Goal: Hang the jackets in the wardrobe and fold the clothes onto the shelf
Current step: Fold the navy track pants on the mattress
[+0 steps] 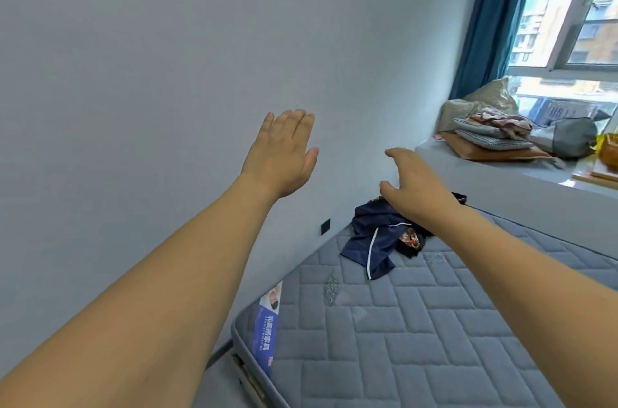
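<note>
A big plain pale grey wall (150, 56) fills the left and far side of the room. Against it lies a wide grey-blue quilted mattress (418, 324) with a brick-like stitched pattern, reaching from the near right to the far corner. A blue and white label with writing (269, 327) sits on the near left edge of the mattress.

On the far right is a window (582, 6) with a white frame, and a long dark blue curtain (495, 16) hangs just left of it. Under the window runs a grey ledge (501, 180). On the ledge sits a stack of folded checked and flowery cloths (495, 133), with a pale pillow behind it.

The pile of dark navy clothes with a white stripe (371, 240) lies crumpled on the far part of the mattress, close to the wall. A bit of red flowery cloth shows in the pile.

Two bare arms reach out from the near side. The left hand (284, 153) is up in the air in front of the wall, flat, fingers straight and together, holding nothing. The right hand (418, 183) hangs above the pile of clothes, fingers loosely spread and bent a little, holding nothing.

A small black wall socket (325, 226) sits low on the wall, just left of the pile.
</note>
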Action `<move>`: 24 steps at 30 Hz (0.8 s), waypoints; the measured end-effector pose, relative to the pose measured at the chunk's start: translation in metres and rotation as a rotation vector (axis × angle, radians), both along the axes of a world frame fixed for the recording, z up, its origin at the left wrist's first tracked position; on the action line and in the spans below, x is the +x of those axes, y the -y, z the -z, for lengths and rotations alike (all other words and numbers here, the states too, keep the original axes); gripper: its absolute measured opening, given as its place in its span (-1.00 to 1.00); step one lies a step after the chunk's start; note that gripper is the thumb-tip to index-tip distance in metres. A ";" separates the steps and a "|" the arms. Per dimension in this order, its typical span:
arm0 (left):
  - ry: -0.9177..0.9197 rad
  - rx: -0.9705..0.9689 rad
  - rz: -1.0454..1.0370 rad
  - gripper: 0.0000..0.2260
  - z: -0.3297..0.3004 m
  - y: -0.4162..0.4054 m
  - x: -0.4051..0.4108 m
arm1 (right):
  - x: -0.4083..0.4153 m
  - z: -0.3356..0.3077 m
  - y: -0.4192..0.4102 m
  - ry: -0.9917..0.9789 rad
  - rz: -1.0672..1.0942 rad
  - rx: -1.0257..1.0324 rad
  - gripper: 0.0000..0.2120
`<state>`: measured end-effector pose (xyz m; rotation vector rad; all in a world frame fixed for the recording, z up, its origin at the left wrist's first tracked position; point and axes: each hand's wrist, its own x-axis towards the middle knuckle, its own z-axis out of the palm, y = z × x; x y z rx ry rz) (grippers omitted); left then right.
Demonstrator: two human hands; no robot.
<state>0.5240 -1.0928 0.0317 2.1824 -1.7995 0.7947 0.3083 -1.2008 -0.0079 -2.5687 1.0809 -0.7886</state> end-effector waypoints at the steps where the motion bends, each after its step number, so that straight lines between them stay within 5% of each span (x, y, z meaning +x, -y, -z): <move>1: -0.007 0.022 0.011 -0.45 0.010 0.020 0.001 | -0.004 0.010 0.018 -0.006 0.018 0.029 -0.43; 15: -0.128 0.350 0.176 -0.47 0.162 0.274 0.059 | -0.002 0.177 0.226 -0.022 0.254 0.333 -0.52; 24: -0.371 0.593 0.195 -0.50 0.399 0.455 0.135 | 0.107 0.371 0.377 -0.172 0.297 0.430 -0.48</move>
